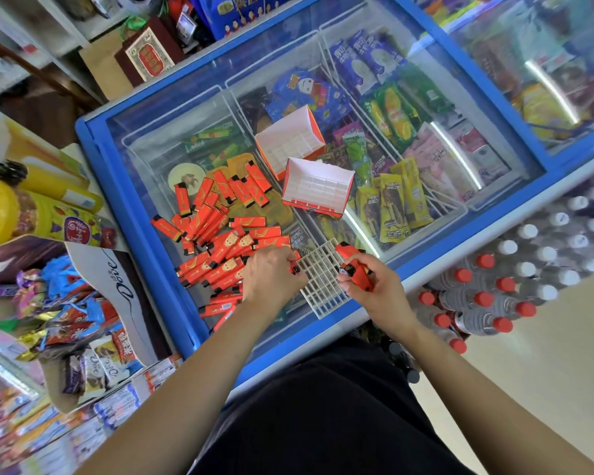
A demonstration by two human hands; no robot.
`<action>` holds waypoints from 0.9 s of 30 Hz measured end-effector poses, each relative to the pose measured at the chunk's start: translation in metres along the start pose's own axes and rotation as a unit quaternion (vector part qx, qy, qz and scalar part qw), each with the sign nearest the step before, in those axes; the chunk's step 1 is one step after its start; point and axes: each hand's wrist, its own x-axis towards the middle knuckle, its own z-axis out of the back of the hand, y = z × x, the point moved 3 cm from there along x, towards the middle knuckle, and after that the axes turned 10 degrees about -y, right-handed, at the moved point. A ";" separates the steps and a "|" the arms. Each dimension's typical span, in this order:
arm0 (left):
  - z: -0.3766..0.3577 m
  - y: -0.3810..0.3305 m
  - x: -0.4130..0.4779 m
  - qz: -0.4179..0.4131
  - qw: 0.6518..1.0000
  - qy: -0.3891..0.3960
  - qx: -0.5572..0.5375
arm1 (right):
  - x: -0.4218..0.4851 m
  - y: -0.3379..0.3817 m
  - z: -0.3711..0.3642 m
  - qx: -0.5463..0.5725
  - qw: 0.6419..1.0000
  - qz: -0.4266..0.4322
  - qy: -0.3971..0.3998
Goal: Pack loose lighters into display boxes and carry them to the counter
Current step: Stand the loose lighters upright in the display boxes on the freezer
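Here, freezer lid: the glass freezer lid (96,156) is the work place; all the things for the job lie on top of it.
Loose lighters: a big heap of loose lighters (220,248) lies on the left part of the glass. They are red with black ends, and some are piled on each other.
White grid: a white grid (323,286) lies flat at the near edge of the glass, between the two hands. Most of its holes look empty.
Left hand: the left hand (271,275) is at the left edge of the grid; its fingers pinch a red lighter (293,269).
Right hand: the right hand (374,289) is just right of the grid; its fingers are wrapped round a few lighters (359,275).
Display boxes: the near box (318,190) and the far box (288,138) sit beyond the heap, in the middle of the glass. Both show only white dividers inside, no lighters.
Done: almost nothing, I think; no box is filled.
Left to do: nearly all of it, I think: fill the slots, fill the boxes, then carry them away.
Around: water bottles (494,286) on the right, sweets (66,303) on the left.
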 end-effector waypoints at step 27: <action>0.020 -0.016 0.003 0.236 0.800 0.169 -0.525 | -0.003 0.048 -0.015 0.066 0.981 0.004 0.183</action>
